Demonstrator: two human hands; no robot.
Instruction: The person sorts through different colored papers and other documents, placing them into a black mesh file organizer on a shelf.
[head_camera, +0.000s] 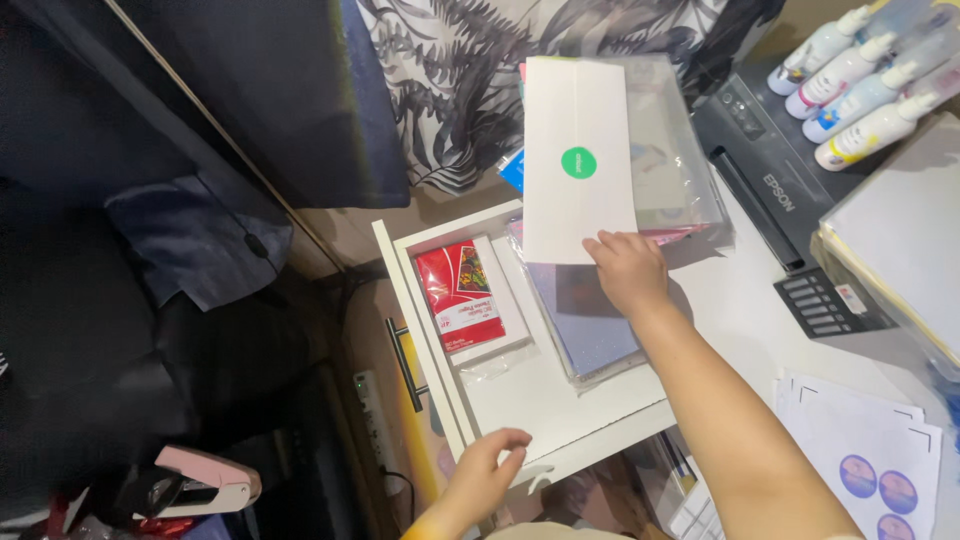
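The white paper packet (578, 160) with a round green sticker is standing up just above the middle of the frame, over the open white drawer (545, 400), and the right hand (628, 270) is pinching its lower edge; it is looking light, flat and fairly stiff, best held along an edge. The left hand (492, 462), at the bottom centre, is resting half-curled on the drawer's front, gripping nothing. The packet is hiding part of the clear sleeves (672, 150) behind it, so their contents are staying unclear.

Single head-worn view, looking steeply down from close above onto open white drawer (520, 400), tabletop (740, 300) and printer (770, 170) at right; no second view
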